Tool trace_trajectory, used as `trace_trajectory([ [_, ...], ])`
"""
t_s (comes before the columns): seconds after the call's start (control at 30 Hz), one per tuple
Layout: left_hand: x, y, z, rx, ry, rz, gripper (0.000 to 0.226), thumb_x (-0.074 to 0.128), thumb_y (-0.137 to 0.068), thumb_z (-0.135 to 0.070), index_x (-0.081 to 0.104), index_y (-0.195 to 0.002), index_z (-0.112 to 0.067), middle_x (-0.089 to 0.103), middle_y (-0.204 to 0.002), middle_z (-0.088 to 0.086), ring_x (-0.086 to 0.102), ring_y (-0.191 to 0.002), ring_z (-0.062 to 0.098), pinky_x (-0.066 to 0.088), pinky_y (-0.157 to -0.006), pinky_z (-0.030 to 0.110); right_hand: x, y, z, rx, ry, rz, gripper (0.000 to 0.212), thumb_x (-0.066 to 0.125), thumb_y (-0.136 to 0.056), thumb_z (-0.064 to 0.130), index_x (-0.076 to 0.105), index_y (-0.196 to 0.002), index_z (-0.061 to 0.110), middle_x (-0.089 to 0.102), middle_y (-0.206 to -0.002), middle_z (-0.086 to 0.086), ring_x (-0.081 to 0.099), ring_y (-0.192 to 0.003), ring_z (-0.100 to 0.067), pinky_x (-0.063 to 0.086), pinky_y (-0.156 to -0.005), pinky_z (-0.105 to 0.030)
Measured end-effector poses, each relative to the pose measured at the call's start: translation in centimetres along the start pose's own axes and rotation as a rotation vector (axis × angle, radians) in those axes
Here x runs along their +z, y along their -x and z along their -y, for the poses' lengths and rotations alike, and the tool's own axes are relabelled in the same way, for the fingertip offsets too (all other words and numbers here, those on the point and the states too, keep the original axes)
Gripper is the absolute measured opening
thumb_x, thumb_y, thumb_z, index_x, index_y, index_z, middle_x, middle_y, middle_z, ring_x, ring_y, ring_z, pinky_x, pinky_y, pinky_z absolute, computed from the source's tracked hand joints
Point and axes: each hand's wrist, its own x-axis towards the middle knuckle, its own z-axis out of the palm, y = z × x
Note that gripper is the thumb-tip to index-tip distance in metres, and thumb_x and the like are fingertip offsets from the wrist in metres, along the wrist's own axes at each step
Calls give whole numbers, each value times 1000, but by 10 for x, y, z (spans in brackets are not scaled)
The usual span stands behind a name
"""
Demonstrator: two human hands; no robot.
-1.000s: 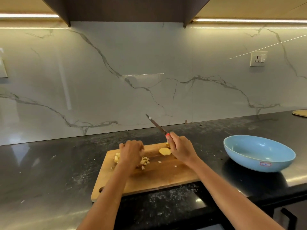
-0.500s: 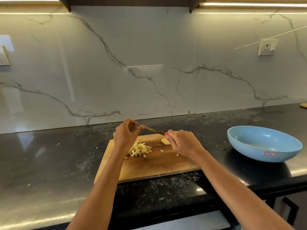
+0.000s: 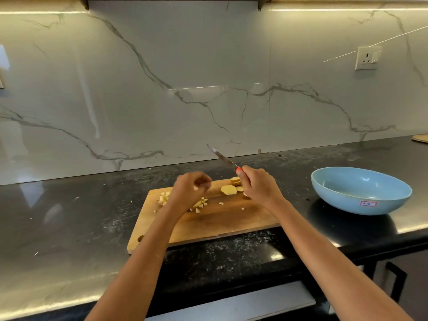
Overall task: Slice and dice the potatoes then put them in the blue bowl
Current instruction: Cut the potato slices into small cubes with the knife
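Note:
A wooden cutting board (image 3: 222, 225) lies on the black counter. Diced potato (image 3: 201, 203) is heaped on its left part, partly hidden behind my left hand (image 3: 191, 188), whose fingers are loosely curled and blurred; it seems to pinch a tiny potato bit, though that is unclear. Round potato slices (image 3: 228, 189) lie at the board's back right. My right hand (image 3: 259, 185) grips a knife (image 3: 222, 156) by its red handle, blade raised and pointing up-left toward the wall. The blue bowl (image 3: 361, 200) stands to the right, with nothing visible inside.
The black counter (image 3: 69, 216) runs to the marble wall behind. A wall socket (image 3: 367, 57) sits at upper right. A tan flat object (image 3: 420, 138) lies at the counter's far right. The counter's front edge and a cabinet handle (image 3: 394, 281) are below.
My left hand let go of the blade tip and dropped back over the diced pile. The knife blade swung up and away from the board.

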Motion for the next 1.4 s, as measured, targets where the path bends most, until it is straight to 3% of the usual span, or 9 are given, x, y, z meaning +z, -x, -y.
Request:
trace_trajectory([
  [0.2,45,6,-46,239,-57,383,18,62,-87,-27,68,-100,-16,65,-105,-3,52,-92,5,34,-82,16,2,0,0,48,-41,-39,32,34,-101,27,54,-86,8,53,-64,-1,48,-55,-17,38,-54,-30],
  [0.3,46,3,-40,217,-126,395,16,57,-91,-23,64,-102,-13,62,-100,-2,49,-86,7,34,-75,16,4,-1,-4,87,-96,-79,34,33,-102,28,55,-87,7,56,-64,-3,51,-54,-18,37,-52,-28],
  [0.5,9,3,2,-36,-388,275,11,53,-92,-25,62,-97,-20,63,-104,-3,53,-92,10,37,-85,27,5,-2,-8,188,-162,-159,35,31,-102,29,56,-87,9,57,-65,-2,48,-51,-10,32,-47,-22],
  [0.6,-8,4,10,-88,-266,161,10,58,-90,-19,65,-91,-25,65,-106,-5,54,-105,14,39,-96,40,4,-1,-8,212,-162,-160,34,31,-102,29,54,-86,11,56,-66,-1,50,-53,-10,33,-48,-22],
  [0.67,-17,5,10,-65,-72,131,18,64,-86,-14,64,-80,-31,66,-94,-9,58,-95,11,46,-91,37,5,-1,-9,213,-161,-156,34,31,-102,29,55,-87,10,58,-67,-2,52,-55,-12,35,-49,-23],
  [0.77,-28,11,4,-101,93,283,18,76,-75,-16,65,-75,-31,63,-87,-16,54,-87,2,42,-77,16,6,0,-9,209,-155,-154,35,31,-102,29,56,-88,9,58,-67,-2,52,-56,-13,33,-49,-21],
  [0.9,-25,14,9,-133,9,329,20,76,-74,-13,67,-72,-30,64,-92,-10,53,-92,5,39,-84,25,6,0,-9,205,-162,-162,35,31,-102,29,56,-88,9,55,-65,-1,49,-53,-10,32,-48,-20],
  [1.17,-3,1,6,-74,-135,40,32,49,-89,5,68,-104,-15,68,-106,2,60,-96,14,47,-86,28,9,-2,-10,217,-147,-142,35,31,-102,29,56,-92,8,50,-64,3,51,-58,-15,38,-55,-28],
  [1.4,50,-29,-18,-37,-212,316,59,50,-89,5,41,-139,-24,45,-142,4,41,-130,23,35,-108,36,10,-3,-9,206,-147,-149,36,29,-102,30,57,-95,8,51,-64,4,49,-54,-10,39,-53,-23],
])
